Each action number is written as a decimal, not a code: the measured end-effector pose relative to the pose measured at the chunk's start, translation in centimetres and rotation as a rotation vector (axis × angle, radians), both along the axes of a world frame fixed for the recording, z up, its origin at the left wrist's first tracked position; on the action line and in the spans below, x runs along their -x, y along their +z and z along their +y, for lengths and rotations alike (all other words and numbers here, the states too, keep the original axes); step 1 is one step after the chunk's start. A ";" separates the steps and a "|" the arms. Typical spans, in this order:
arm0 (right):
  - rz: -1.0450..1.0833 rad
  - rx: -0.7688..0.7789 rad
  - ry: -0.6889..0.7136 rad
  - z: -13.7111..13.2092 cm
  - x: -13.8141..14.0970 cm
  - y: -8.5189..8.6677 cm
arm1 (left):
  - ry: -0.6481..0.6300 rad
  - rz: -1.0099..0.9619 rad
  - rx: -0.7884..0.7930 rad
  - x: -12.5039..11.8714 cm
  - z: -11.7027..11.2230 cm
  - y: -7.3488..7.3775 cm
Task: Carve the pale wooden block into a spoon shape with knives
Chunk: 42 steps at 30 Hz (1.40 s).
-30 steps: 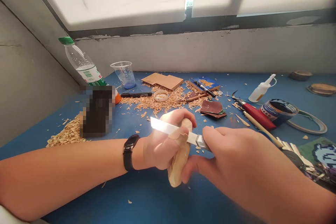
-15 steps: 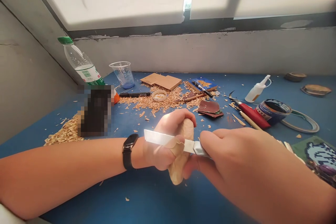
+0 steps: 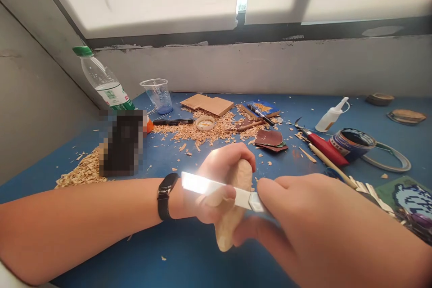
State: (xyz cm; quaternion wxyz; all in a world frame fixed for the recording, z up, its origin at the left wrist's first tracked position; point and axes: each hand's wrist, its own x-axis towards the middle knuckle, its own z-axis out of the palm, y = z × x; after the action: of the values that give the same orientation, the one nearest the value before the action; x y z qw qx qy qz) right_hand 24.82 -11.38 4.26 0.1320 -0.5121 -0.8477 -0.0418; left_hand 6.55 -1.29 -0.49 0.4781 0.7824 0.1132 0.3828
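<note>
A pale, rounded wood carving [image 3: 227, 232] is gripped in my left hand [image 3: 216, 175], tilted above the blue table. Its fingers curl over the upper end, and its thumb lies by the blade. My right hand [image 3: 303, 216] is closed round the handle of a utility knife [image 3: 240, 196], most of which the fingers hide. The long, shiny blade crosses in front of the carving and points left toward my left wrist. My right thumb or a finger touches the carving's lower right side. The exact contact of the cutting edge with the wood is hard to make out.
Wood shavings [image 3: 216, 128] lie heaped at the back around boards [image 3: 211, 104], with another pile at left. A bottle [image 3: 111, 87] and a plastic cup [image 3: 158, 94] stand back left. Sandpaper [image 3: 270, 138], a red-handled hook knife [image 3: 326, 147], a jar [image 3: 353, 144] and a glue bottle [image 3: 332, 114] sit at right.
Both hands, the carving and the knife have shifted slightly down. The blade has turned a little and now glints brightly. The curled shaving at my left thumb no longer shows clearly.
</note>
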 end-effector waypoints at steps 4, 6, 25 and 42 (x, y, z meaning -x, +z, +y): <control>0.063 0.088 0.081 -0.3 0.3 0.3 | -0.050 -0.075 -0.059 -0.4 0.3 0.2; 0.071 0.084 0.074 -0.3 0.5 0.0 | -0.070 -0.093 -0.109 -0.4 0.4 0.2; 0.095 -0.097 -0.060 -0.1 0.0 -1.5 | 0.061 0.036 -0.042 0.3 0.3 0.0; -0.011 -0.173 -0.058 -0.6 -0.3 -1.0 | 0.076 -0.066 -0.002 -0.1 0.4 -1.4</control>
State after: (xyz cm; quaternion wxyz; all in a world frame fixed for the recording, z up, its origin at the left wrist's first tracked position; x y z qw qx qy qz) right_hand 25.08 -11.95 3.28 0.1697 -0.5230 -0.8264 -0.1218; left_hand 6.65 -0.91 -1.86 0.4660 0.7648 0.1269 0.4264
